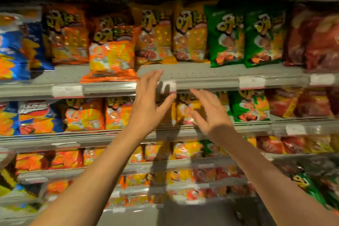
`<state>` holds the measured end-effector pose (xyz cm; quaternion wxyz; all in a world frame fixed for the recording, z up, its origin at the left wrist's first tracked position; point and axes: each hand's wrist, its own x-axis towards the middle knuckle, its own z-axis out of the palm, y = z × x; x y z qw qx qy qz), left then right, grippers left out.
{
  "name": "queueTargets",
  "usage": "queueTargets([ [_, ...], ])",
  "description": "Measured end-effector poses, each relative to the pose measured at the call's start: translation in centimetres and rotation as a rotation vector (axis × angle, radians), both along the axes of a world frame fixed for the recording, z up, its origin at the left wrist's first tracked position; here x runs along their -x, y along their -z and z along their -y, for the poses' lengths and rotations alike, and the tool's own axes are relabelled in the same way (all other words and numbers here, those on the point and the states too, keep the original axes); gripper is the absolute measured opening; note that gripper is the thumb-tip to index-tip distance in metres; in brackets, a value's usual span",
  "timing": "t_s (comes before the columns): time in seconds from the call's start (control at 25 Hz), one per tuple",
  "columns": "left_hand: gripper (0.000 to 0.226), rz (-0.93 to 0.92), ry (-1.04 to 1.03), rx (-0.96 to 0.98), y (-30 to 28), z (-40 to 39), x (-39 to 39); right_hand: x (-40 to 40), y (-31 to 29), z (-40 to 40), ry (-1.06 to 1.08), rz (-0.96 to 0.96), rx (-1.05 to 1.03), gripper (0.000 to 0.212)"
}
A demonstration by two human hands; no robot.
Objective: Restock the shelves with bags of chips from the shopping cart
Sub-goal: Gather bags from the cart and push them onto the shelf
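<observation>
Head view: both hands (180,110) open, empty

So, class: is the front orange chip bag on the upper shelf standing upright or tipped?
Tipped. The orange bag leans back against the upright bags behind it, its bottom edge slid forward on the shelf. Neither hand touches it.

On the shelf (201,72) at hand height stand two green chip bags (245,36), about four orange chip bags (113,55) and two yellow chip bags (190,36), with two hands (146,112) raised before four price tags (252,82).
</observation>
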<state>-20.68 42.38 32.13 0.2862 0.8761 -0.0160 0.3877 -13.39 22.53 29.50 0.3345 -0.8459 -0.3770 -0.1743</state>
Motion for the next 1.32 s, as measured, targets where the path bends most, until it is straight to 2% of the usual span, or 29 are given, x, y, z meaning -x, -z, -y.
queueTargets([
  [0.08, 0.064, -0.064, 0.090, -0.023, 1.6, 6.4, -2.0, -0.1, 2.7, 6.5, 0.080, -0.059, -0.011, 0.056],
  [0.28, 0.052, -0.161, 0.364, -0.049, 6.6, 22.7, -7.2, 0.9, 10.2, 24.0, 0.345, -0.379, -0.040, 0.056],
  [0.4, 0.043, -0.261, 0.548, 0.023, 10.3, 31.6, -9.5, 2.0, 14.0, 32.8, 0.480, -0.469, -0.037, 0.050],
  [0.56, 0.039, -0.467, 0.716, -0.038, 14.9, 40.5, -12.5, 3.6, 17.9, 41.3, 0.685, -0.656, 0.003, 0.051],
  [0.76, 0.042, -0.703, 0.851, -0.109, 20.2, 49.2, -18.0, 3.9, 21.3, 49.4, 0.872, -0.859, -0.091, 0.053],
  [0.88, 0.047, -0.844, 0.929, -0.152, 23.2, 55.0, -23.4, 1.9, 23.2, 53.4, 0.995, -0.980, -0.227, 0.057],
  [1.08, 0.057, -1.074, 0.950, -0.195, 28.8, 64.2, -33.8, -5.3, 26.9, 57.7, 1.187, -1.171, -0.557, 0.064],
  [1.2, 0.076, -1.168, 0.898, -0.246, 34.1, 69.0, -40.5, -11.1, 31.0, 59.4, 1.343, -1.226, -0.555, 0.086],
  [1.32, 0.097, -1.257, 0.780, -0.294, 39.1, 73.0, -45.9, -15.2, 34.1, 61.2, 1.535, -1.240, -0.541, 0.089],
])
